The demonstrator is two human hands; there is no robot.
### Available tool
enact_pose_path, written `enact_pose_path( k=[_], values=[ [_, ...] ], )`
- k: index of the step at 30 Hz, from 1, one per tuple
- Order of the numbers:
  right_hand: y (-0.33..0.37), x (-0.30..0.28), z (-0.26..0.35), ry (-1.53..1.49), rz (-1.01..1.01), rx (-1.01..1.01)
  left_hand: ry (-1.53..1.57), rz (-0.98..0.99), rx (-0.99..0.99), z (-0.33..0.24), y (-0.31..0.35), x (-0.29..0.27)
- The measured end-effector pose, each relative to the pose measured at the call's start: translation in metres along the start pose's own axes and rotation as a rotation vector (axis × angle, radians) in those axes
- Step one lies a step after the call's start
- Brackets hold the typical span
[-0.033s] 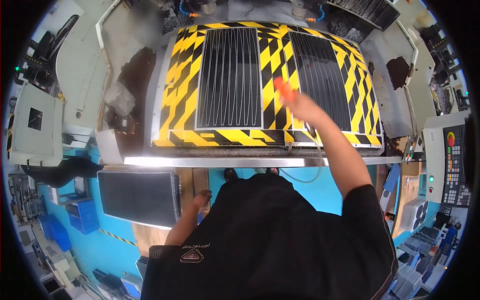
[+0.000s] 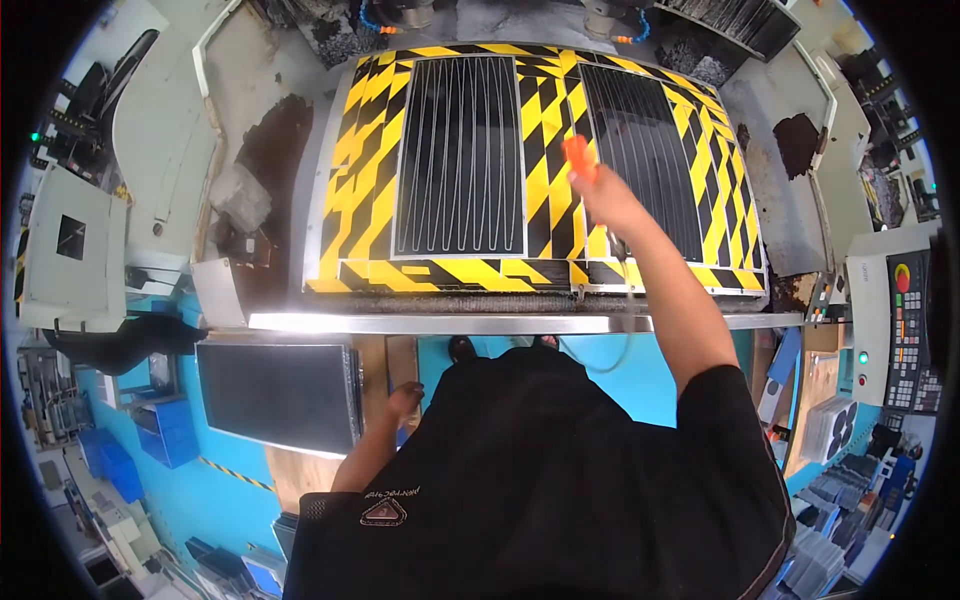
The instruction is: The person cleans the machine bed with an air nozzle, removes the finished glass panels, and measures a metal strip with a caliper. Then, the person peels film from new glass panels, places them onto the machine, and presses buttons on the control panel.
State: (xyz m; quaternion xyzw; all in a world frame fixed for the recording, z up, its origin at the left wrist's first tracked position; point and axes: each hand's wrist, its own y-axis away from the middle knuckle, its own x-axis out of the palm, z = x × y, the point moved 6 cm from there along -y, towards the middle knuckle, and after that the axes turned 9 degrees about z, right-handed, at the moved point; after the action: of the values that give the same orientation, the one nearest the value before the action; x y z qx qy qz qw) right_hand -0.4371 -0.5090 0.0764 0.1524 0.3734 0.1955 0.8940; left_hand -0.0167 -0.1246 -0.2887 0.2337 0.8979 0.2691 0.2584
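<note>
My right hand point(image 2: 605, 200) reaches out over a machine cover point(image 2: 360, 190) striped in yellow and black, and it is closed around a small orange tool point(image 2: 580, 155). The tool's tip sits on the striped band between two black ribbed panels point(image 2: 460, 150), close to the right panel point(image 2: 650, 150). A thin cord point(image 2: 628, 290) hangs from under that hand toward the cover's front edge. My left hand point(image 2: 405, 400) hangs low by my hip beside a wooden board point(image 2: 400, 355); it seems to hold nothing, and its fingers are too small to read.
A bright metal rail point(image 2: 500, 323) runs along the cover's front. A dark screen panel point(image 2: 280, 395) stands at my lower left, and a control panel with buttons point(image 2: 905, 330) at the right. Dark dirt patches point(image 2: 270, 140) lie left of the cover. The floor point(image 2: 620, 360) is blue.
</note>
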Motion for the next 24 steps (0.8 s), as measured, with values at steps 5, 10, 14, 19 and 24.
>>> enact_pose_path(
  k=[5, 10, 14, 19, 24],
  values=[
    [-0.028, 0.034, 0.052, -0.042, 0.220, -0.087, 0.101, 0.150, -0.175, 0.004, 0.039, 0.020],
    [-0.064, 0.062, 0.062, 0.185, 0.083, -0.252, 0.218, 0.138, -0.299, -0.023, 0.050, 0.016],
    [-0.100, 0.092, 0.090, 0.179, 0.035, -0.204, 0.544, 0.073, -0.295, 0.044, 0.060, 0.044],
    [-0.116, 0.090, 0.111, 0.126, -0.074, -0.162, 0.259, 0.054, -0.347, -0.001, 0.053, 0.017],
    [-0.158, 0.054, 0.074, 0.036, -0.139, -0.072, 0.226, 0.085, -0.175, -0.012, 0.052, 0.010]
  ],
)
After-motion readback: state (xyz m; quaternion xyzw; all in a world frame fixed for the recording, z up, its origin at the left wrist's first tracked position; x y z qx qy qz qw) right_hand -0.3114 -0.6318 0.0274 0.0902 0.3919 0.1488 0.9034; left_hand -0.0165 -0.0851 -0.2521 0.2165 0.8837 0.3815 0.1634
